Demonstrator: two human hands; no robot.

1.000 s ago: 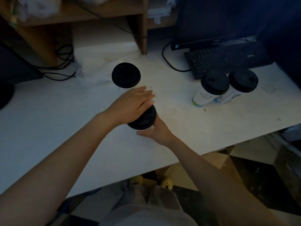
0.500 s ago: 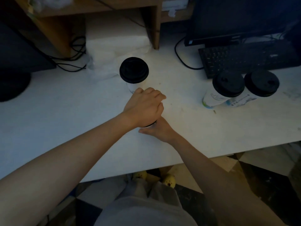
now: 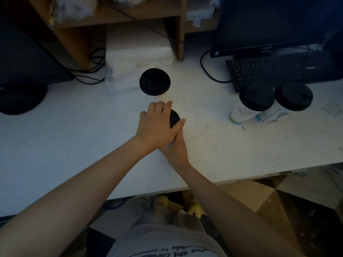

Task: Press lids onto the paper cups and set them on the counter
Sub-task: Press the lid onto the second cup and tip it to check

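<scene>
On the white counter (image 3: 74, 145) my left hand (image 3: 157, 125) lies flat over a black lid (image 3: 174, 118) that sits on a paper cup. My right hand (image 3: 175, 147) wraps the cup's side from the near side; the cup's body is almost wholly hidden by both hands. Just behind stands another lidded cup (image 3: 154, 81), upright. To the right two more white cups with black lids stand side by side, one (image 3: 252, 102) left of the other (image 3: 289, 101).
A black keyboard (image 3: 274, 69) and monitor (image 3: 269, 25) sit at the back right, with a cable (image 3: 206, 71) beside them. White folded plastic (image 3: 137, 60) lies under a wooden shelf (image 3: 118, 17). A dark round base (image 3: 20, 97) stands at the left. The counter's front edge (image 3: 241, 179) is near.
My left hand came down flat over the lid and shifted so part of the lid shows again. The view has moved a little; the other cups stayed put.
</scene>
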